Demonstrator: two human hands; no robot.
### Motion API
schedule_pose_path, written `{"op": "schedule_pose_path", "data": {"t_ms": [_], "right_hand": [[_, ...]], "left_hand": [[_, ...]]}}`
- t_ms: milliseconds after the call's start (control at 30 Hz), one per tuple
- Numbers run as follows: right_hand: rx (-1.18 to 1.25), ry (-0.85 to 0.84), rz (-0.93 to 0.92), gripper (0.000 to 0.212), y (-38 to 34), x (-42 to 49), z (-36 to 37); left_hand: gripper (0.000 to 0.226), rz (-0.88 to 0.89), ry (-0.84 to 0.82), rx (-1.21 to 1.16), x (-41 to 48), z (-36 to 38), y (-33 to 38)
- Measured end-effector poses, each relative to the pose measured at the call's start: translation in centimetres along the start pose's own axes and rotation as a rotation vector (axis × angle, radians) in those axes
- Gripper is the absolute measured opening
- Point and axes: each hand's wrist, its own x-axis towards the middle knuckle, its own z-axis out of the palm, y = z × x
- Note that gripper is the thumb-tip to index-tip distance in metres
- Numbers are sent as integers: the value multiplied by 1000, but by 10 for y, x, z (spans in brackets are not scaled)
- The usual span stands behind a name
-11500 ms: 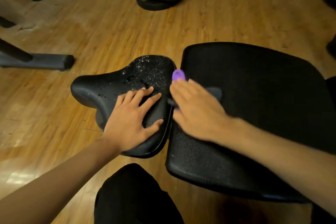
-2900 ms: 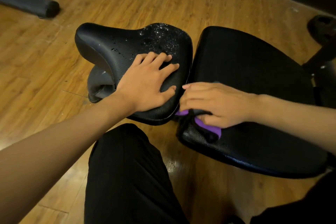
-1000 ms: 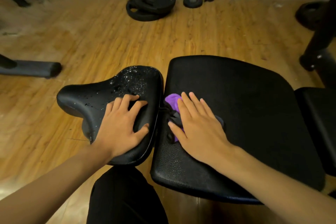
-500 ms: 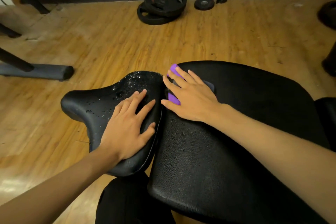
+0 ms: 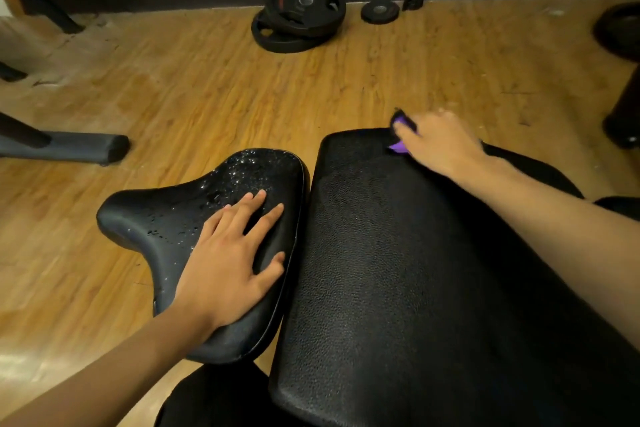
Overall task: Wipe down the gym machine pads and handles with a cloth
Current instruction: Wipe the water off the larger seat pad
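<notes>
Large black textured vinyl pad (image 5: 415,270): long axis runs from the person's lap away toward the floor.

Smaller black saddle-shaped seat pad (image 5: 156,218): just beside it on the left, the two nearly touching.

Left hand (image 5: 232,260): flat on the seat pad, fingers straight and spread, holding nothing.

Right hand (image 5: 440,142): at the large pad's far edge, blurred, fingers apparently curled over the purple-and-black cloth (image 5: 398,146).

Water droplets (image 5: 242,173): unwiped, on the seat pad's far end, left of the cloth. Judgement: the cloth hand must cross leftward.
</notes>
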Motion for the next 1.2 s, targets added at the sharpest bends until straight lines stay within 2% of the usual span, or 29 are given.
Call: {"op": "schedule_pose_path", "data": {"t_ms": [67,133,233,367,433,500,567,667,733,800,900,1000,1100,1200], "right_hand": [[38,-43,118,56,31,-11,-15],[-30,-47,108,57,29,-17,-17],[-172,-8,-124,55,-26,4,7],[-189,-193,-242,59,-107,42,39],[-175,-203,-293,54,-105,44,39],[-121,-122,-327,45,-76,32,29],[-72,-35,-264,45,-34,19,19],[-39,17,-38,54,26,-2,4],[-56,27,96,60,29,-8,-2],[-164,6,183,64,1,1,0],[-233,-58,92,64,-76,19,23],[-273,-66,-97,58,-125,22,45],[-187,-49,-194,55,-93,18,33],[-120,-7,-1,63,-6,5,9]], "left_hand": [[70,-2,8,1,1,0,0],[70,4,6,28,1,0,1],[69,21,-20,118,1,2,0],[69,9,-32,103,1,3,0],[69,-2,-25,85,2,1,0],[69,7,-14,72,2,1,1],[70,5,-5,59,2,0,1],[70,7,-3,50,4,1,1],[70,2,-6,62,3,1,1],[70,12,-5,67,3,1,2],[69,18,4,62,3,1,1],[69,26,16,52,3,2,1],[70,25,15,37,3,3,0],[70,28,27,22,4,4,-2]]}}
